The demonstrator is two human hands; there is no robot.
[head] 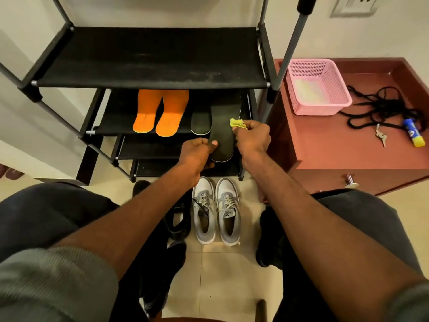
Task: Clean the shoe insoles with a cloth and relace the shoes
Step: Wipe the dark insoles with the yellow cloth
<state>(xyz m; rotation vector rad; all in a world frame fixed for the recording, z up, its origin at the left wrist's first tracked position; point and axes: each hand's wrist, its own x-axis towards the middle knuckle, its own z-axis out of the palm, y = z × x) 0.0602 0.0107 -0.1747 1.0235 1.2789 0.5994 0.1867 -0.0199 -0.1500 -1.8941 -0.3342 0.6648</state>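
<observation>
Both arms were stretched forward; the left hand (197,152) was curled in a grip, the right hand (251,135) pinched shut.

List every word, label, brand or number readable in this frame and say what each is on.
Right grey-and-white sneaker: dark patch on the tongue carries a logo and a short word, too small and blurred to read.
Glue stick on the brown cabinet top: blue-and-yellow label, print unreadable.
Keys: no legible marking.
Nothing else bears text.
</observation>
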